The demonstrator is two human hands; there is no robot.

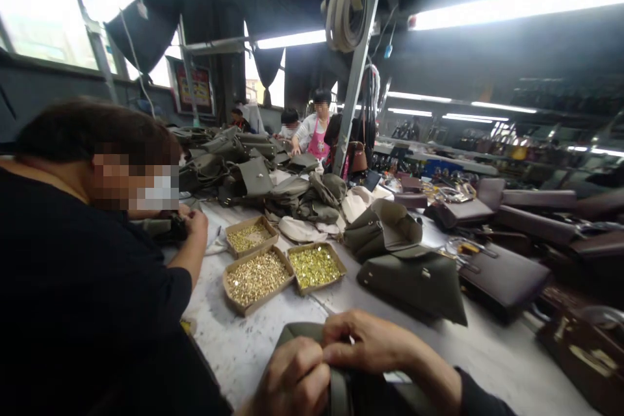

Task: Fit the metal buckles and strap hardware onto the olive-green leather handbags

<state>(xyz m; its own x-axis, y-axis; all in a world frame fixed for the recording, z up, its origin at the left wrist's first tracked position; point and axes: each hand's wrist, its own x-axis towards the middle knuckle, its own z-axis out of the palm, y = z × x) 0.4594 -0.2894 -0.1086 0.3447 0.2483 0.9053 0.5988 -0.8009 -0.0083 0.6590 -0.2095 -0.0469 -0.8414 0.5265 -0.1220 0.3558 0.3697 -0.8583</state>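
Note:
An olive-green bag [340, 390] lies at the bottom of the view, partly hidden by my hands. My left hand [295, 377] is closed on its edge, knuckles facing up. Thumb and index finger of my right hand [368, 341] are pinched at the same edge, touching the left fingertips. Whether a small part sits between the fingers is hidden. Beyond my hands stand a cardboard tray [258, 302] of small gold-coloured metal parts, another tray [319, 285] of shinier yellow-gold pieces, and a smaller tray [229, 244] with fewer pieces.
To the left, a person in black [88, 286] bends over the white table [209, 318]. Olive bags [414, 283] lie right of the trays, with more piled behind [256, 175]. Dark brown bags [507, 276] fill the right side. A metal post [358, 71] rises mid-table; others work farther back.

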